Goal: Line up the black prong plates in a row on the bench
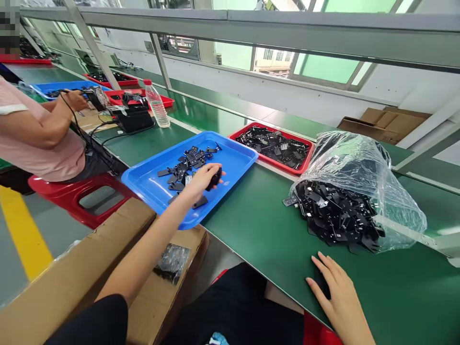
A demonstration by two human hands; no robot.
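My left hand (205, 180) is closed on a small black part (215, 179), over the right side of a blue tray (239, 163). Several loose black parts (185, 165), flat plates among them, lie scattered in that tray. On the green tabletop at the lower right, my right hand (339, 292) curves around another small black part (322, 282), mostly hidden by the palm; its fingers point away from me. Just beyond it, a heap of black parts (338, 215) spills from the mouth of a clear plastic bag (398, 206).
A red tray (309, 163) full of black pieces stands behind the blue one. Farther left are a water bottle (157, 105) and a seated co-worker (39, 134) handling cables. Cardboard boxes (122, 230) stand below the table's edge. A metal rail (251, 31) crosses overhead.
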